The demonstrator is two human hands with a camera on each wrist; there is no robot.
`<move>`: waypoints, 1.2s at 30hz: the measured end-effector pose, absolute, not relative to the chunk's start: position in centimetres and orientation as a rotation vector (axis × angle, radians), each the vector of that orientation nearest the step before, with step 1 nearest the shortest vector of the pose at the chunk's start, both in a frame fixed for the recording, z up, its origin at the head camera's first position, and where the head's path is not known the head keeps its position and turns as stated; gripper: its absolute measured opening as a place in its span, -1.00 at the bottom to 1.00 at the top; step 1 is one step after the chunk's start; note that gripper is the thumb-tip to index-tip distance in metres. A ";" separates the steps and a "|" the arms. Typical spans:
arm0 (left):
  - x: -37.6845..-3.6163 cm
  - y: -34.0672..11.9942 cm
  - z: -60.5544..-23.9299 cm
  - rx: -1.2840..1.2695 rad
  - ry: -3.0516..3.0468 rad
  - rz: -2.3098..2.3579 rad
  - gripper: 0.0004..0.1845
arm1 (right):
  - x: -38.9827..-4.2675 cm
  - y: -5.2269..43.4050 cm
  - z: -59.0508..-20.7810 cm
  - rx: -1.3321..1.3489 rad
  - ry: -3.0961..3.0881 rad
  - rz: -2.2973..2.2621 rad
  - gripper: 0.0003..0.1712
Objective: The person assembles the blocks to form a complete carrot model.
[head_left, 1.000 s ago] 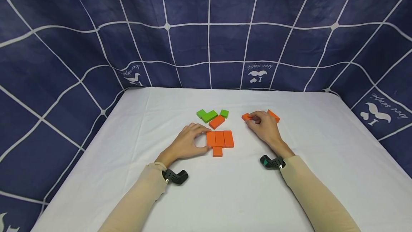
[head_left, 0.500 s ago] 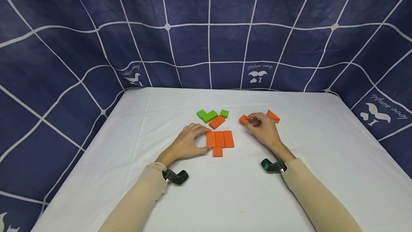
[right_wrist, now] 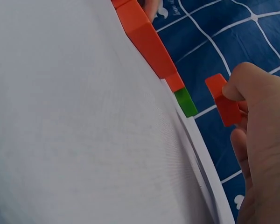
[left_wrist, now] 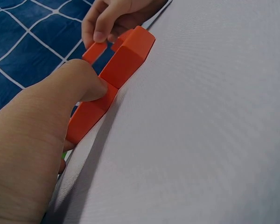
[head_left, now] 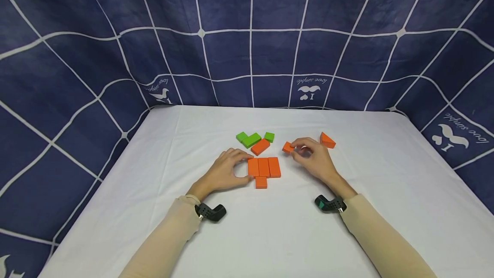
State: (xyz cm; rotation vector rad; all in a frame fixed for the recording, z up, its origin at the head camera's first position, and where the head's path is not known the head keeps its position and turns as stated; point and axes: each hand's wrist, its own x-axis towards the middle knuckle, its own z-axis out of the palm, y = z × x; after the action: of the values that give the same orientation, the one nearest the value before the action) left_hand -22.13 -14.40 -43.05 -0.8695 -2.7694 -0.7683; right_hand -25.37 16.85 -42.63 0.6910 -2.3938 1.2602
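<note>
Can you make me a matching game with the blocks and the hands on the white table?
Things:
1. small orange block
2. green blocks
3. orange triangle block
4. left hand

Places or states:
A. lies alone beyond the right hand
B. pinched in the right hand's fingers
C. rests against the row of three orange blocks
D. lie at the far side of the orange group

Pairs: 1-B, 2-D, 3-A, 4-C

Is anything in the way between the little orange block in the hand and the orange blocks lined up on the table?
Nothing visible. The right hand holds the small orange block above bare cloth beside the orange row.
</note>
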 end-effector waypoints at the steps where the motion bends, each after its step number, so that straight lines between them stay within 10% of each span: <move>1: -22.1 -14.4 -43.1 -0.871 -2.768 -0.767 -0.37 | -25.3 16.8 -42.6 0.712 -2.388 1.274 -0.75; 36: -22.0 -14.4 -42.8 -0.853 -2.799 -0.787 -0.38 | -22.0 15.7 -42.8 1.171 -2.449 1.363 -0.68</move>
State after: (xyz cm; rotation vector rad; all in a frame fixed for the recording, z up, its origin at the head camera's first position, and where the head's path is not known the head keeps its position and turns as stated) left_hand -21.99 -14.37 -42.84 -0.8530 -2.7987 -0.7874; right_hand -21.99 15.66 -42.80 1.1712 -2.4491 1.3630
